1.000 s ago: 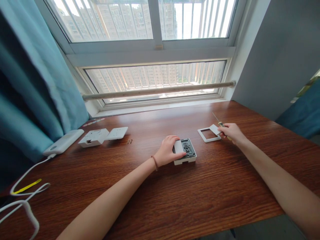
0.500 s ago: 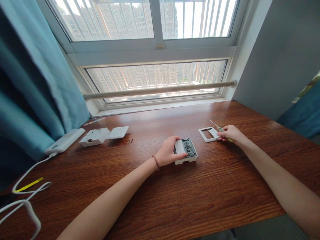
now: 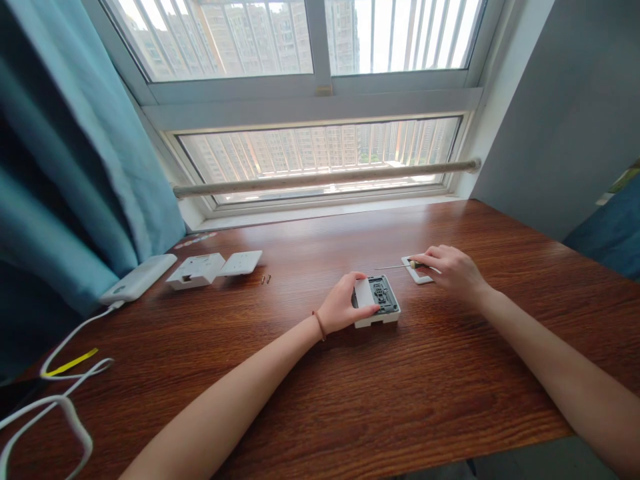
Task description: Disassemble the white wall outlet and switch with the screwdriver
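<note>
Dismantling work on a wall switch, by the look of it, at the stage of going into the opened body with a tool. Steadies the open switch module (image 3: 383, 303) near the middle of the wooden desk (image 3: 350, 413) with the left hand (image 3: 343, 307), fingers curled down over its left edge and white rocker, grey innards exposed on the right. Grips a thin screwdriver (image 3: 400, 266) in the right hand (image 3: 450, 270), fingers closed round the handle, blade pointing left just behind the module and apparently not touching it. Covers most of a white frame plate (image 3: 417, 279) with that same hand. Leaves two small screws (image 3: 265, 279) well to the left, beside a second switch body (image 3: 197, 271) and its cover plate (image 3: 243, 262), with a white power bank (image 3: 137, 278) and cable (image 3: 65, 340) by the blue curtain (image 3: 75, 167). Calls next, probably, for lowering the tip into the grey mechanism while pinning the module firmly enough to prevent sliding.
</note>
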Available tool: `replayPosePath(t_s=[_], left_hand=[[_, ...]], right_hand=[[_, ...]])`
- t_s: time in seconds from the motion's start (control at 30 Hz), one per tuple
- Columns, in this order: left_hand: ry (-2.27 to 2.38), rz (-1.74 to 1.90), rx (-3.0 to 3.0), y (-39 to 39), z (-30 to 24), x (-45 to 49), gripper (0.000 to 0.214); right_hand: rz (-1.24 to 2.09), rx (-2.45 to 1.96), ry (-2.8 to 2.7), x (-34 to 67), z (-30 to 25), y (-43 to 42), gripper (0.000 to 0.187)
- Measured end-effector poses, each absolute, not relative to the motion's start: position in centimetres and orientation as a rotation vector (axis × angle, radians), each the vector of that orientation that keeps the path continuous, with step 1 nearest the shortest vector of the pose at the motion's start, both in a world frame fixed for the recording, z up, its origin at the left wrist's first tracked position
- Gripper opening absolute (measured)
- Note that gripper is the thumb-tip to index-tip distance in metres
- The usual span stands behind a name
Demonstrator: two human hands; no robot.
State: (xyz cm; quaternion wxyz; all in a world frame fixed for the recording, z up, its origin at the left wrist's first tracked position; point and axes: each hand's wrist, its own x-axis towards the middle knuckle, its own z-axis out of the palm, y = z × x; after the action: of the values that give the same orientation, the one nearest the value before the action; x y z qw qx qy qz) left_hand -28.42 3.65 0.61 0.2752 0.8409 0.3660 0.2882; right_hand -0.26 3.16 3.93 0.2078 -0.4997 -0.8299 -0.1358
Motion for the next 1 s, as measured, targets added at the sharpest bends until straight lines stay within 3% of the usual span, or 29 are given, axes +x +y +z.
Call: replayPosePath(t_s=[0.13,0.5,0.73,1.0], left_hand=[[0.981,0.775,2.265,3.6,0.6,-28.4,0.060],[0.976,0.773,2.261,3.7,0.6,-28.4,0.061],[0.971,0.778,2.277,3.7,0.5,-28.4,0.060],[0.980,0.754,2.263,3.6,0.6,-28.4,0.061]], right_hand=[[-0.659,-1.225,-2.384,-1.6,4.4,2.3,0.027],[-0.801,-1.092,-2.326,-1.8,5.0,1.4,0.026],[-0.753,-1.073,-2.366,-1.7,4.9,1.4,0.026],[-0.468,-1.151,-2.421,-1.3,3.8,2.4,0.027]])
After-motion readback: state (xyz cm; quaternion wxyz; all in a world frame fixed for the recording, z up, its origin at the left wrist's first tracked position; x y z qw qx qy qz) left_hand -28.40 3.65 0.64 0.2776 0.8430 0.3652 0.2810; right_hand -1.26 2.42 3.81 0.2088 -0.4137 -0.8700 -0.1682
